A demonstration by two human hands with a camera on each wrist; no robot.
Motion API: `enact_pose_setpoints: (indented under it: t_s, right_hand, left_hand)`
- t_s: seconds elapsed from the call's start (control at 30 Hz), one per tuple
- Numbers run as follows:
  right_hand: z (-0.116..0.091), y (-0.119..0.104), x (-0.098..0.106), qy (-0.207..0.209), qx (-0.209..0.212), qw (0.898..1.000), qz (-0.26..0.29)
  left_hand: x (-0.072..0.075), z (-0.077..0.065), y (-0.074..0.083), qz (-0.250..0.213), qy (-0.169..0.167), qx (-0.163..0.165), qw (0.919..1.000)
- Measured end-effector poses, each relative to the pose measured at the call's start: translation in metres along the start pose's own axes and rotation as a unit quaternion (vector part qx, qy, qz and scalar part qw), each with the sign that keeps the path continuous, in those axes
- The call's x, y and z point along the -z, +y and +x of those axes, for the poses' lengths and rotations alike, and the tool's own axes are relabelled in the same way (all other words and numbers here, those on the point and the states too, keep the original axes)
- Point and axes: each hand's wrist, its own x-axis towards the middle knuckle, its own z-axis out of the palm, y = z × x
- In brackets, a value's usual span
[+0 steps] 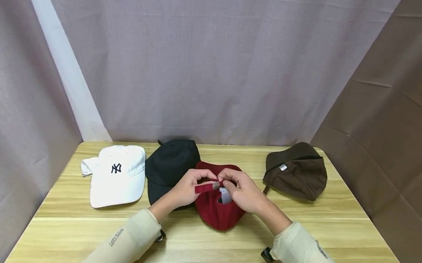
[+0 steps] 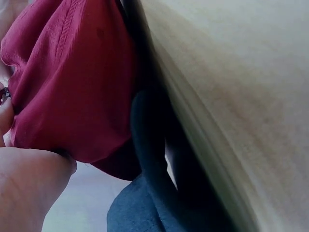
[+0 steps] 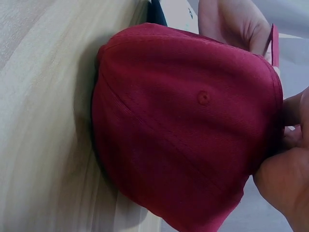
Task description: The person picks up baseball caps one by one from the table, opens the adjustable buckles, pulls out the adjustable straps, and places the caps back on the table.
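Note:
A red baseball cap (image 1: 214,212) lies at the middle of the table, its back opening and strap facing up. My left hand (image 1: 188,186) pinches the cap's red strap (image 1: 204,188), whose end sticks out to the left. From the other side my right hand (image 1: 242,190) pinches the strap's edge near the opening, close to the left fingertips. A pale label shows inside the cap. In the right wrist view the red crown (image 3: 183,116) fills the middle, with fingers at its right edge. The left wrist view shows the cap's side (image 2: 87,87) beside my left hand (image 2: 31,183).
Left of the red cap lies a black cap (image 1: 174,162), touching or nearly touching it. Farther left is a white cap (image 1: 119,182) with a dark logo. A brown cap (image 1: 299,178) lies at the back right. Curtains (image 1: 219,63) enclose the wooden table (image 1: 211,262).

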Motion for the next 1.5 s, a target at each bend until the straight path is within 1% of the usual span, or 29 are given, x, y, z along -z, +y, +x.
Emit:
enact_pose_setpoints:
  t_s: [0.17, 0.3, 0.43, 0.5, 0.57, 0.7, 0.83, 0.93, 1.1, 1.3, 1.5]
  right_hand:
    - [0.001, 0.000, -0.001, 0.010, 0.001, 1.000, 0.003]
    - [0.001, 0.000, -0.001, 0.015, 0.001, 1.000, -0.001]
    - [0.001, -0.001, 0.000, 0.011, 0.001, 1.000, -0.005]
    - [0.001, -0.002, 0.001, 0.008, 0.004, 1.000, -0.018]
    - [0.002, -0.003, 0.003, 0.007, 0.014, 0.999, -0.043]
    - [0.003, -0.005, 0.008, 0.010, 0.047, 0.995, -0.090]
    - [0.003, -0.007, 0.011, 0.004, 0.072, 0.992, -0.108]
    - [0.002, -0.008, 0.013, -0.010, 0.066, 0.992, -0.104]
    - [0.002, -0.012, 0.013, -0.029, 0.041, 0.994, -0.094]
    - [0.004, -0.014, 0.009, -0.025, 0.043, 0.991, -0.124]
    - [0.006, -0.017, 0.007, -0.034, 0.043, 0.990, -0.128]
  left_hand:
    - [0.000, 0.001, 0.002, -0.008, -0.005, 0.019, 0.9998]
    - [0.001, 0.001, 0.002, -0.005, -0.007, 0.019, 0.9998]
    - [0.002, 0.001, 0.002, 0.003, -0.006, 0.019, 0.9998]
    - [0.002, 0.001, 0.001, 0.007, -0.006, 0.019, 0.9998]
    - [0.002, 0.001, 0.001, 0.011, -0.005, 0.019, 0.9997]
    - [0.003, 0.001, 0.001, 0.016, -0.006, 0.024, 0.9996]
    - [0.003, 0.002, 0.002, 0.018, -0.012, 0.026, 0.9994]
    - [0.003, 0.003, 0.003, 0.020, -0.013, 0.022, 0.9995]
    - [0.004, 0.005, 0.004, 0.023, -0.006, 0.016, 0.9996]
    - [0.005, 0.004, 0.003, 0.023, -0.002, 0.030, 0.9993]
    - [0.006, 0.002, 0.003, 0.024, -0.004, 0.046, 0.9987]
